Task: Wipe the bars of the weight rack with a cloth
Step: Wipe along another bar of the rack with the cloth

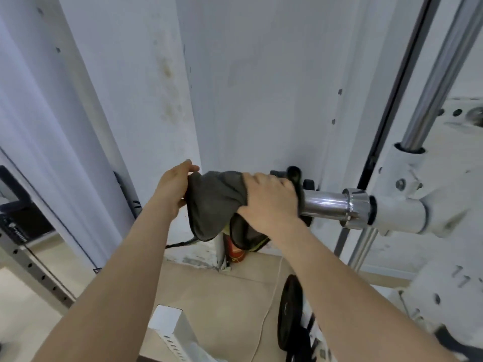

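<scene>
Both hands grip the grey cloth [214,205] over the chrome bar [324,203]: right hand [269,202] nearest its collar, left hand [173,189] at its free end.

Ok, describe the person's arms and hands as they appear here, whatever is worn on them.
Both forearms are bare from the lower edge of the picture up to the wrists: no sleeves show. The left hand and the right hand wear no gloves. No watch, bracelet or ring is visible on either, and no markings show.

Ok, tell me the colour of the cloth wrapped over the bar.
Dark grey cloth, with a yellowish edge at its lower fold; seen in the head view.
</scene>
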Available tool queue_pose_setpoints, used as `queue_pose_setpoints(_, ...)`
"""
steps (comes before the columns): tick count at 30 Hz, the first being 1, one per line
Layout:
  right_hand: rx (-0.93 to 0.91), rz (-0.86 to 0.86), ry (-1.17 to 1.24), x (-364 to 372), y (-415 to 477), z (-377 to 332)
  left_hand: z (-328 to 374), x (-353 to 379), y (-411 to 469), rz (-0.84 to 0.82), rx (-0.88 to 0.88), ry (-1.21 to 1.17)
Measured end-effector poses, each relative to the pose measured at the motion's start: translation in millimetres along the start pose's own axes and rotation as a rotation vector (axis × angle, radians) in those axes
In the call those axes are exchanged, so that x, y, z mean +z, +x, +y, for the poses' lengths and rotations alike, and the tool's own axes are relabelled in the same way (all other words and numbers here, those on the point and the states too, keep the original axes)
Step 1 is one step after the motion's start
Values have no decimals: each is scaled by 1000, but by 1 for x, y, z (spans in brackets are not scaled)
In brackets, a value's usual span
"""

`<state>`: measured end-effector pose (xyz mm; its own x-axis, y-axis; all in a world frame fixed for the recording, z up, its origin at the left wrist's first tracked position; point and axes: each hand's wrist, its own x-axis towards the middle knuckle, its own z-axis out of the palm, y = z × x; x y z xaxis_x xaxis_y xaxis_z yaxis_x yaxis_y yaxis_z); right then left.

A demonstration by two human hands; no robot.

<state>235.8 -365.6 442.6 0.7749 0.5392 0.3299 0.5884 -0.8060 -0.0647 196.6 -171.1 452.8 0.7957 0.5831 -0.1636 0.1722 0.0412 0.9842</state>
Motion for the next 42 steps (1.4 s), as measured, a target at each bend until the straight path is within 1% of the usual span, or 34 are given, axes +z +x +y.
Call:
queue_pose_setpoints(1,93,-10,-14,-5,-9,22,1,6,4,21,24,142)
queue_pose_setpoints(2,166,-9,-33,-10,-19,42,0,13,7,61,84,269)
queue_pose_setpoints(3,203,4,-59,-13,-30,57,-3,17,9,121,152,407)
queue_pose_setpoints(5,186,57,-98,-16,-50,66,-7,24,7,269,236,772)
queue_pose_setpoints(6,173,94,-76,-16,-58,63,-5,31,1,310,277,981)
queue_pose_setpoints(7,175,124,-38,-17,-67,58,-1,44,-7,303,335,1142)
queue_pose_setpoints(8,196,151,22,-19,-75,53,4,60,-17,236,396,1218)
queue_pose_setpoints(9,227,177,107,-23,-84,50,7,79,-28,123,444,1223)
queue_pose_setpoints(11,388,237,360,-31,-102,49,3,113,-48,-81,524,1200)
queue_pose_setpoints(12,497,280,539,-37,-107,49,-2,124,-54,-104,582,1196)
queue_pose_setpoints(13,580,365,693,-43,-110,49,-7,130,-59,-76,639,1175)
queue_pose_setpoints(14,614,499,759,-48,-109,50,-8,131,-62,-38,675,1116)
queue_pose_setpoints(15,599,630,735,-53,-105,52,-8,133,-64,-19,692,1033)
queue_pose_setpoints(16,559,731,658,-56,-97,55,-7,134,-66,-25,695,944)
queue_pose_setpoints(17,496,797,551,-57,-86,61,-6,135,-68,-48,693,878)
queue_pose_setpoints(18,455,781,428,-54,-75,68,-4,137,-71,-78,694,840)
queue_pose_setpoints(19,458,681,310,-48,-69,74,-4,141,-75,-107,696,820)
queue_pose_setpoints(21,497,416,154,-25,-71,83,-11,147,-83,-120,741,820)
queue_pose_setpoints(22,494,345,126,-14,-79,84,-17,150,-89,-106,791,824)
queue_pose_setpoints(24,454,348,180,0,-99,79,-28,154,-97,-74,851,782)
queue_pose_setpoints(26,451,371,365,3,-118,69,-32,154,-110,-88,769,640)
queue_pose_setpoints(27,483,357,534,1,-125,64,-33,153,-119,-108,693,544)
queue_pose_setpoints(28,538,322,757,-5,-131,59,-34,152,-129,-148,597,444)
queue_pose_setpoints(30,641,295,1216,-27,-143,48,-33,152,-152,-313,361,194)
queue_pose_setpoints(31,664,290,1385,-40,-149,45,-34,152,-164,-398,256,78)
queue_pose_setpoints(32,668,270,1477,-51,-156,44,-36,151,-175,-445,191,8)
queue_pose_setpoints(33,653,238,1486,-63,-165,44,-36,150,-187,-462,165,-38)
queue_pose_setpoints(35,585,141,1421,-84,-182,49,-34,146,-203,-430,162,-121)
queue_pose_setpoints(37,484,-5,1343,-99,-200,54,-32,141,-216,-403,137,-183)
queue_pose_setpoints(39,380,-136,1242,-113,-220,62,-30,136,-231,-413,102,-173)
queue_pose_setpoints(42,237,-226,1153,-134,-251,81,-29,135,-264,-454,150,-117)
